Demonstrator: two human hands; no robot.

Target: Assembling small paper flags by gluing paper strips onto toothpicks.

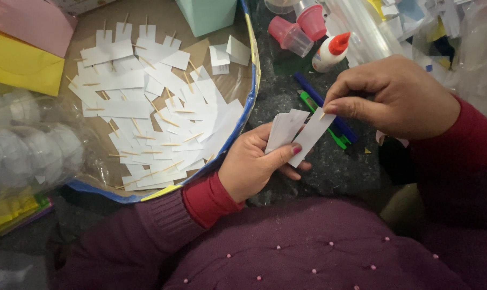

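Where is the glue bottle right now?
The glue bottle lies at the top of the head view, just above the right hand, beside the pink cups and above a blue pen.

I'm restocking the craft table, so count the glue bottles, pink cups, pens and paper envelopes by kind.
Glue bottle: 1
Pink cups: 2
Pens, blue and green: 2
Envelopes, pink and yellow: 2
Total: 7

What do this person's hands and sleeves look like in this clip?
Both hands are bare, with no gloves, rings or watch in view. The left hand has a thumbnail painted dark pink. Each wrist shows a red ribbed cuff coming out from under a dark purple knit sleeve. The right hand ends in the same red sleeve. The purple knit carries small pink beads.
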